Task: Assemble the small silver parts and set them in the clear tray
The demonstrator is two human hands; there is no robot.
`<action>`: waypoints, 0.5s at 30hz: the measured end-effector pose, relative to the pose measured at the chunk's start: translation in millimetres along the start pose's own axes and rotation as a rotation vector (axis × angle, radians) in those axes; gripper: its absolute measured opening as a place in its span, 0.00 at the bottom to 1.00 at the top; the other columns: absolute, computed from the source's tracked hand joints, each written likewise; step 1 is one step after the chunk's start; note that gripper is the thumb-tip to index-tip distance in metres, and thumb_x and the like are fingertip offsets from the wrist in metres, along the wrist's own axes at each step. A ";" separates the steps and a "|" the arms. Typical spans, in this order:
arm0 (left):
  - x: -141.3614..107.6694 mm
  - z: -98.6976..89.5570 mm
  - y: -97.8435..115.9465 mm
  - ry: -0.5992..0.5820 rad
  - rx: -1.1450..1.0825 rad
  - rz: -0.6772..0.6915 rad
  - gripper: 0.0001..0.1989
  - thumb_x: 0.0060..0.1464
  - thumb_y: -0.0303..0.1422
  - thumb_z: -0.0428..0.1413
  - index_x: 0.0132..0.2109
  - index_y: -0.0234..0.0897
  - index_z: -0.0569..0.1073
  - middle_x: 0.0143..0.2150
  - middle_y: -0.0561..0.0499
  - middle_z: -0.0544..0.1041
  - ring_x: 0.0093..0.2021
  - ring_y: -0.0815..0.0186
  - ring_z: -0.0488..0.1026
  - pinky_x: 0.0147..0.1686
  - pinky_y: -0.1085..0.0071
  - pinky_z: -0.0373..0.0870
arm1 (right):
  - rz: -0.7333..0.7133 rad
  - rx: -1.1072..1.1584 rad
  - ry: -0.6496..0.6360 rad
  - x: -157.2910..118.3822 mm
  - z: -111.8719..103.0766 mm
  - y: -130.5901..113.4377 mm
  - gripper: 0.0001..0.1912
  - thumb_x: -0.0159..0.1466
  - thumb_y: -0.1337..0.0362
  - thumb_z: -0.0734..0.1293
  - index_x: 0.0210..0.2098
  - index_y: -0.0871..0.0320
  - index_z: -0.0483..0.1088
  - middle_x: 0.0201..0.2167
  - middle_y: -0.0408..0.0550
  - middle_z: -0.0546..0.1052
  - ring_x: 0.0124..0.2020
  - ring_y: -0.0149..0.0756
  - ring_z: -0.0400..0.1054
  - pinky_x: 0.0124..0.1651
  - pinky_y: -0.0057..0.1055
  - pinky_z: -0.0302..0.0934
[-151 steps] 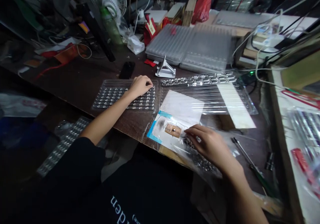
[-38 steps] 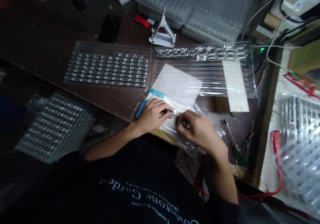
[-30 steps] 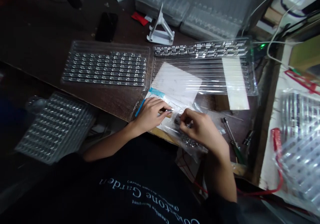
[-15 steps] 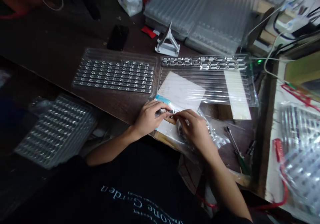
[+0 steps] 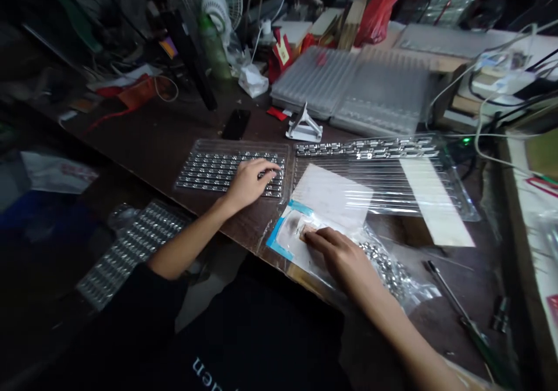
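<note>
My left hand [image 5: 249, 183] is over the right part of a clear tray [image 5: 204, 170] filled with rows of small metal parts. Its thumb and fingers are bent toward each other at the tray; whatever lies between them is too small to make out. My right hand [image 5: 337, 250] rests its closed fingertips at a small tan piece [image 5: 307, 232] on a white sheet edged with blue tape [image 5: 279, 241]. Beside that hand lies a plastic bag of loose metal parts [image 5: 387, 269]. A second clear tray [image 5: 379, 185] has parts along its back rows, with white paper [image 5: 333, 196] over it.
Behind the trays stand a white stand [image 5: 304, 126], a black phone [image 5: 236, 124] and stacked clear trays [image 5: 383, 89]. A screwdriver [image 5: 457, 304] lies at the right. More filled trays [image 5: 135, 248] sit low at the left.
My left hand has moved from beside my right hand to the filled tray on the left. My right hand stays by the taped sheet. The view has tilted up, showing a fan and bottle.
</note>
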State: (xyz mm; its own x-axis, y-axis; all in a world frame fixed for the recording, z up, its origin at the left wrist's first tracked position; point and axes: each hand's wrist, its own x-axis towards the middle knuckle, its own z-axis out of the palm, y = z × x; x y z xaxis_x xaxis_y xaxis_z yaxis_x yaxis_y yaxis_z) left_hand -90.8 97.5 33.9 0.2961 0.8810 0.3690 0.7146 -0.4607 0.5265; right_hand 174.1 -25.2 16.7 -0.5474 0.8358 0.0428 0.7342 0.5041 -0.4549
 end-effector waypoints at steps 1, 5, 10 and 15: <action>15.0 -2.1 -8.9 0.016 0.020 -0.018 0.07 0.61 0.27 0.57 0.45 0.38 0.79 0.45 0.49 0.82 0.46 0.63 0.77 0.50 0.65 0.69 | -0.007 0.032 0.020 -0.5 -1.0 1.5 0.21 0.69 0.72 0.57 0.57 0.51 0.69 0.46 0.52 0.77 0.42 0.41 0.74 0.42 0.34 0.67; 62.4 4.7 -34.2 -0.032 0.096 -0.103 0.07 0.59 0.30 0.59 0.45 0.38 0.79 0.42 0.49 0.83 0.42 0.62 0.78 0.49 0.64 0.69 | -0.002 0.093 0.174 -6.2 -11.9 8.5 0.16 0.71 0.65 0.59 0.56 0.55 0.69 0.50 0.55 0.76 0.47 0.43 0.74 0.46 0.38 0.69; 80.2 21.7 -42.2 -0.194 0.289 -0.057 0.05 0.57 0.32 0.60 0.39 0.41 0.81 0.45 0.49 0.82 0.48 0.58 0.75 0.54 0.59 0.65 | 0.030 0.115 0.244 -18.4 -30.4 20.4 0.13 0.71 0.65 0.59 0.50 0.58 0.73 0.47 0.54 0.78 0.46 0.42 0.74 0.47 0.37 0.68; 81.3 11.3 -43.8 -0.284 0.489 -0.024 0.08 0.57 0.33 0.58 0.39 0.41 0.82 0.47 0.48 0.82 0.49 0.55 0.75 0.53 0.58 0.64 | 0.170 0.070 -0.023 -28.8 -42.4 29.2 0.12 0.70 0.62 0.62 0.45 0.56 0.77 0.40 0.51 0.79 0.39 0.42 0.74 0.41 0.36 0.66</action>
State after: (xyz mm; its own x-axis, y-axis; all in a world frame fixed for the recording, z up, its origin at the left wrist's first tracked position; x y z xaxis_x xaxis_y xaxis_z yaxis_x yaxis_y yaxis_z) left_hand -90.8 190.4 32.3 0.3866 0.9162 0.1052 0.9137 -0.3960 0.0911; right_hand 228.3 -25.3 39.9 -0.4274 0.9021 -0.0602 0.7876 0.3388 -0.5147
